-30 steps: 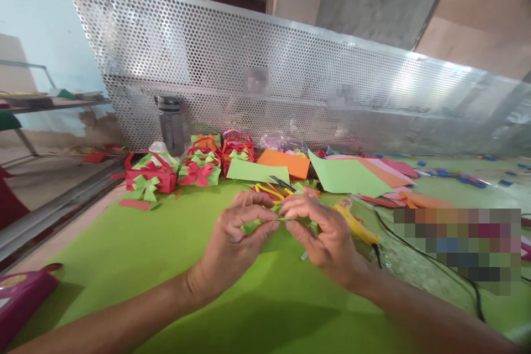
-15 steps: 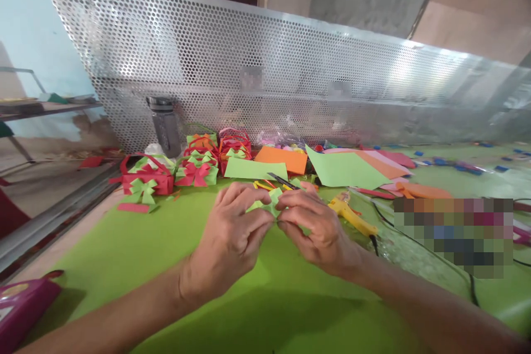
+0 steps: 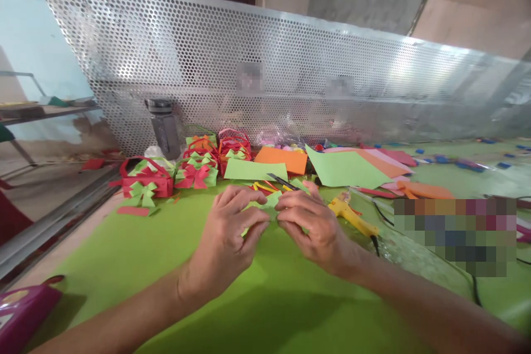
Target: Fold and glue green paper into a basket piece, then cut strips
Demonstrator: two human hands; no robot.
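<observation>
My left hand (image 3: 230, 238) and my right hand (image 3: 311, 227) meet over the green table cover (image 3: 136, 254), fingertips pinched together on a small folded piece of light green paper (image 3: 267, 206). Most of the paper is hidden behind my fingers. A yellow glue gun (image 3: 352, 217) lies just right of my right hand. Scissors (image 3: 282, 181) and thin yellow and red strips lie right behind my hands.
Red and green paper baskets with bows (image 3: 145, 180) stand at the back left beside a grey bottle (image 3: 164, 128). Green (image 3: 346, 168) and orange (image 3: 284, 159) sheets lie behind. A perforated metal panel (image 3: 265, 66) closes the back. A black cable (image 3: 415, 243) runs right. A magenta object (image 3: 20, 310) sits at bottom left.
Both hands lifted the green paper slightly and worked it between the fingertips; the paper now shows higher between my thumbs. The view shifted a little.
</observation>
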